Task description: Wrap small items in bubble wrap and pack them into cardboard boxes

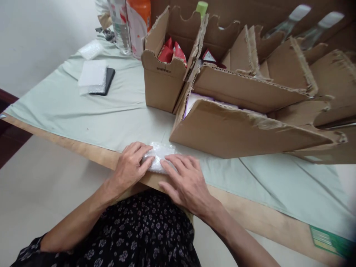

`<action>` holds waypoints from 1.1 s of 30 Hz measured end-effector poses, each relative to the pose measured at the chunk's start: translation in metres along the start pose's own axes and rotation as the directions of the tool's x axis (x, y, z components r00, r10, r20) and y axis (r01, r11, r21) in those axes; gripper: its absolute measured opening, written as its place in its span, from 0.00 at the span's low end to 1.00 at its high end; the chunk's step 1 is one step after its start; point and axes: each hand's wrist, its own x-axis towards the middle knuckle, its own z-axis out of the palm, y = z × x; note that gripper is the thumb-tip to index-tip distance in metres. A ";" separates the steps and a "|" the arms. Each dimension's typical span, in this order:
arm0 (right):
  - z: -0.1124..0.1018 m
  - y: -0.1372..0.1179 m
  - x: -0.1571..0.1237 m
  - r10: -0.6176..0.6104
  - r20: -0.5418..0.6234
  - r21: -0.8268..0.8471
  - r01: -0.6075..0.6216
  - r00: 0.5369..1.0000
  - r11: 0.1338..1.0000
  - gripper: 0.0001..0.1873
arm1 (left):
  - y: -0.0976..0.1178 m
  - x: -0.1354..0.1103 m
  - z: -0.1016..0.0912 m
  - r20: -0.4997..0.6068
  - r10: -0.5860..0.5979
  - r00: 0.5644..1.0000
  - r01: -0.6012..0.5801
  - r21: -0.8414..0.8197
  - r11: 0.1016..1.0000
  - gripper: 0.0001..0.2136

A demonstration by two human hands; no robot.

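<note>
A small packet in clear bubble wrap (159, 151) lies on the green cloth at the table's near edge, with something white showing through the film. My left hand (133, 161) is closed on the packet's left end, its fingers bent and its thumb pressing the wrap. From the right, my right hand (185, 178) reaches over the packet. Its fingers lie outstretched on the right end, and the thumb stands apart below, near the wooden edge. The packet's underside is hidden.
Cardboard boxes with dividers (250, 133) stand right behind my hands; red packets (169, 52) sit in one. At the back left are a white bubble-wrapped stack (93, 74) on a black flat object (109, 79), another wrapped piece (91, 49), and bottles (139, 29).
</note>
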 end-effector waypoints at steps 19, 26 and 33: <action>-0.060 0.007 -0.048 0.320 0.275 0.646 -0.421 0.907 0.637 0.48 | 0.085 -0.022 0.003 0.088 -0.122 0.989 0.149 -0.446 0.883 0.27; -0.094 0.028 -0.056 0.341 0.185 0.712 -0.365 0.922 0.599 0.18 | 0.105 0.025 0.024 -0.037 0.353 0.935 -0.340 -0.375 0.862 0.32; -0.076 0.044 -0.070 0.368 0.073 0.683 -0.315 0.927 0.659 0.18 | 0.100 0.027 0.033 0.080 0.203 0.976 -0.141 -0.476 0.868 0.18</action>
